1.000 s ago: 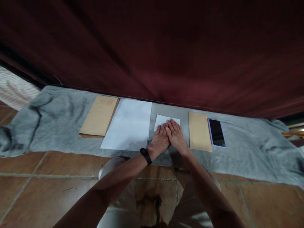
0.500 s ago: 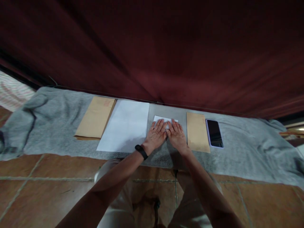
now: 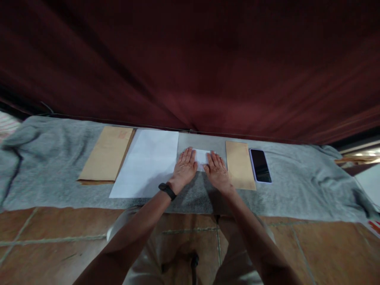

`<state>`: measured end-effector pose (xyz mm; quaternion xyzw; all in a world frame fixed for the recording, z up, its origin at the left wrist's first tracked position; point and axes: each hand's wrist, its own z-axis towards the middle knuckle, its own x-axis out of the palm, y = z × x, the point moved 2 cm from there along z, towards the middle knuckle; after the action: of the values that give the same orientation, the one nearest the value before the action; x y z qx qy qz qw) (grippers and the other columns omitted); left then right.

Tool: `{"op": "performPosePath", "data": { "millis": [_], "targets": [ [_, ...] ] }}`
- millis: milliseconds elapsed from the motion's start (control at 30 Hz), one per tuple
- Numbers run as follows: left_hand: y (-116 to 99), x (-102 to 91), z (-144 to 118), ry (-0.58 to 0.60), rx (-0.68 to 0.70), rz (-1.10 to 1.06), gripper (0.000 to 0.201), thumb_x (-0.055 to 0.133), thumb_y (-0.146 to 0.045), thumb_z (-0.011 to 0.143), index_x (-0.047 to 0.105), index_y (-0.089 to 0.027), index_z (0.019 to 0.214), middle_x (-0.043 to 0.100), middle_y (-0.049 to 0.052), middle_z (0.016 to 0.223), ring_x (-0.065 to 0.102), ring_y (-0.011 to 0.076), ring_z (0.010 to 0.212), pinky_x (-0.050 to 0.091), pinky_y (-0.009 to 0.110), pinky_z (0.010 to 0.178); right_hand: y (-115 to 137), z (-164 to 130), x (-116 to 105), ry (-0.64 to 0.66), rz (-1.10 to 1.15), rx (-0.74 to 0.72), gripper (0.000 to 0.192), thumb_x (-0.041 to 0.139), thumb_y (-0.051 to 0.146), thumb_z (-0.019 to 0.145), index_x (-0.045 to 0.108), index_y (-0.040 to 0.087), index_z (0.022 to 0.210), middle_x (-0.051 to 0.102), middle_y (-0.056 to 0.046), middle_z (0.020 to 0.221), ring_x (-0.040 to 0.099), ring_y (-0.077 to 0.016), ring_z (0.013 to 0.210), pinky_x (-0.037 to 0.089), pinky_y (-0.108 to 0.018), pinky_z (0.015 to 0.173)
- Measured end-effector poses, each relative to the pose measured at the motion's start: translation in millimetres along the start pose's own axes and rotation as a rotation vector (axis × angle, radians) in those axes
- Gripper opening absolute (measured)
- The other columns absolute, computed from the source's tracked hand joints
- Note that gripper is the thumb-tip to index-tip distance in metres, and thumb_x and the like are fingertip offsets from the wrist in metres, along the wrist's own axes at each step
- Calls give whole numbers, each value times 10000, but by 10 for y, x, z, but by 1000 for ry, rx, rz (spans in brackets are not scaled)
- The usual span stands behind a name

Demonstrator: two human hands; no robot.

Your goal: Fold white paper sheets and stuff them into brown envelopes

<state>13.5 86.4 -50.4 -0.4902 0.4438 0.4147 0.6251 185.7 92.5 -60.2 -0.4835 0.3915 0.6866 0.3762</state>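
Two hands in the head view, both flat, palms down, grasping nothing. Left hand (image 3: 185, 168): fingers straight and nearly together, thumb side on the left edge of the small paper (image 3: 202, 157). Right hand (image 3: 218, 170): fingers slightly spread, thumb out toward the paper, on its right edge. Small paper lies flat on grey cloth (image 3: 299, 178), between the hands. White sheet (image 3: 147, 160) left of left hand, brown stack (image 3: 105, 154) beside it. Envelope (image 3: 241, 165) just right of right hand, then phone (image 3: 261, 165). Black band (image 3: 167, 190) on left wrist.
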Motion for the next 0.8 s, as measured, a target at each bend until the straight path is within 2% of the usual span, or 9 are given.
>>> {"op": "performPosePath", "data": {
  "millis": [267, 500, 633, 800],
  "targets": [
    [-15, 19, 5, -22, -69, -19, 595, 374, -226, 989, 351, -28, 1549, 319, 195, 1646, 234, 275, 1558, 230, 456, 1266, -49, -19, 3, -11, 18, 29, 532, 352, 321, 1074, 415, 80, 1543, 429, -169, 1594, 421, -299, 1458, 328, -476, 1200],
    [-42, 32, 2, -48, -121, -42, 597, 382, -223, 984, 358, 0, 1537, 322, 223, 1637, 244, 309, 1551, 249, 484, 1258, -79, -56, -11, -8, 34, 90, 531, 360, 290, 1061, 411, 75, 1545, 423, -167, 1598, 431, -310, 1449, 308, -507, 1211],
    [-11, 2, 32, -55, -124, -75, 571, 395, -212, 983, 398, 13, 1508, 360, 244, 1613, 306, 334, 1525, 284, 504, 1242, -91, -51, -37, -16, 57, 99, 531, 369, 266, 1052, 417, 53, 1536, 401, -184, 1608, 382, -311, 1485, 301, -501, 1221],
    [68, -46, 94, -82, -111, -148, 528, 410, -126, 943, 473, 6, 1451, 440, 251, 1563, 429, 320, 1459, 380, 467, 1197, 7, -36, -89, -20, 125, 1, 558, 419, 315, 1045, 385, 114, 1564, 373, -159, 1628, 337, -298, 1514, 301, -515, 1228]
  ]
}}
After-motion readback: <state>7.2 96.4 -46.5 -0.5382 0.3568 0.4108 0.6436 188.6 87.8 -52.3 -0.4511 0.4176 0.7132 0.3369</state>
